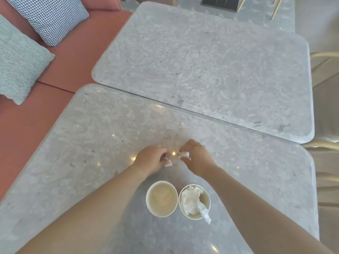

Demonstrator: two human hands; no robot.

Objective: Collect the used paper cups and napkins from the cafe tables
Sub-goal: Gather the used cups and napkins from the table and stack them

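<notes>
I see both hands out over the near grey stone table (78, 136), close together but apart. My left hand (149, 159) is curled shut around a small scrap of white napkin (168, 163) that pokes out by the fingers. My right hand (197, 157) is pinched closed on another crumpled napkin piece (184, 154). Nearer to me, between my forearms, two paper cups stand upright, just beside each other, rims all but touching. The left cup (161, 198) looks empty, with a faint printed mark inside. The right cup (194, 201) is stuffed with a wadded napkin (190, 199), whose tail hangs over the near rim. A second stone table (211, 57) sits beyond, butted against the near one. At far left, two cushions rest on a pink bench (77, 52).
</notes>
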